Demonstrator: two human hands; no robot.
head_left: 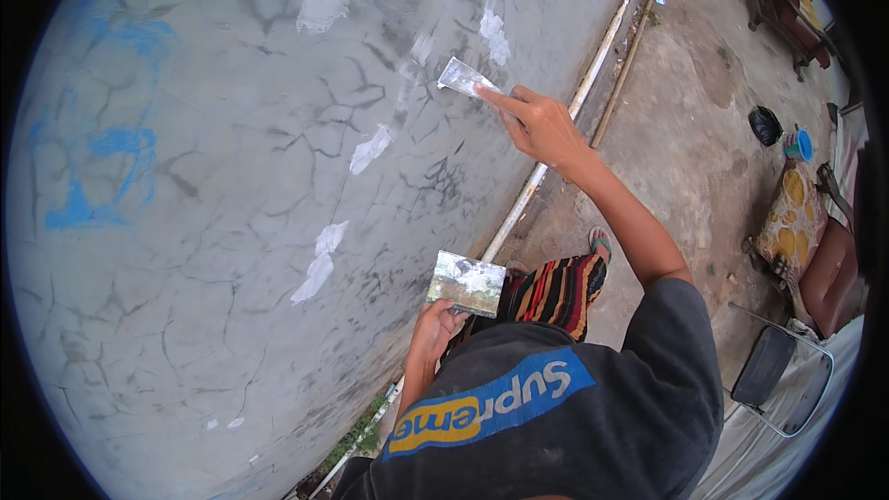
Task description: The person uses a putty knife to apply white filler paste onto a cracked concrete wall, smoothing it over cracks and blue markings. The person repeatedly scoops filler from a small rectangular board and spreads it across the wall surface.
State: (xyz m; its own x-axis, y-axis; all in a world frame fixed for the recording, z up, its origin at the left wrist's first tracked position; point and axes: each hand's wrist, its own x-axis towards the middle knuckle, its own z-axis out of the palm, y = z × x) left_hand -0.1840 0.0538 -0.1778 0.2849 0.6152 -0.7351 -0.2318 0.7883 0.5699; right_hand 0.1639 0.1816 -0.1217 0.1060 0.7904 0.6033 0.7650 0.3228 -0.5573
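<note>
My right hand (542, 125) grips a putty knife (466, 77), its index finger laid along the blade. White paste clings to the blade's far edge, which is close to the cracked grey wall (231, 167); whether it touches I cannot tell. Lower down, my left hand (432, 329) is closed around the bottom edge of a flat rectangular metal plate (466, 284) smeared with white paste. White filler patches (371, 149) cover parts of the wall's cracks, with another patch (319, 264) below and more near the top.
A white pipe (593, 69) runs along the wall's foot. Blue paint marks (111, 176) show on the wall at left. On the concrete floor at right are a black bag (765, 125), a blue container (798, 144), a patterned cushion (794, 213) and a metal-framed chair (767, 366).
</note>
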